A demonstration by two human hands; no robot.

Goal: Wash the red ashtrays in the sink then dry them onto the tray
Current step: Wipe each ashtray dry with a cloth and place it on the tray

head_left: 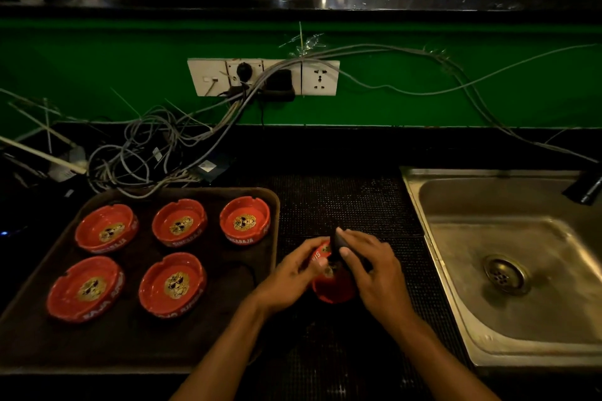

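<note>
Surroundings: brown tray (260, 198) at left, five red ashtrays (179, 221) upright; steel sink (508, 238) at right; cables (156, 146) behind. Sixth ashtray (332, 286): above the black mat (342, 202) between tray and sink, tilted, gripped by left hand (293, 273). Right hand (371, 267) pinches a dark cloth (340, 242) against it.

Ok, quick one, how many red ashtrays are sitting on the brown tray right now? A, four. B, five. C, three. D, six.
B: five ashtrays sit on the tray, three in the back row and two in front, while a sixth ashtray is held over the black mat between the left hand and the right hand, beside the tray rather than on it.
</note>
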